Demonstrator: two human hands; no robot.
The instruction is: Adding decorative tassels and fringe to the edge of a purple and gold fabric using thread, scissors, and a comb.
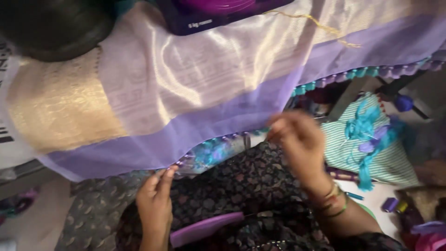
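Left hand (155, 202) pinches the purple cloth (195, 125) at its tasselled edge (325, 82); right hand (299, 142), blurred, fingers closed, contents indiscernible. Risk: loose pinch lets the edge slip, likely misplacing the tassel

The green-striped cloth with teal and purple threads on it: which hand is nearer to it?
Right. The right hand is just left of the green-striped cloth, almost beside it. The left hand is far to its left, at the purple fabric's edge.
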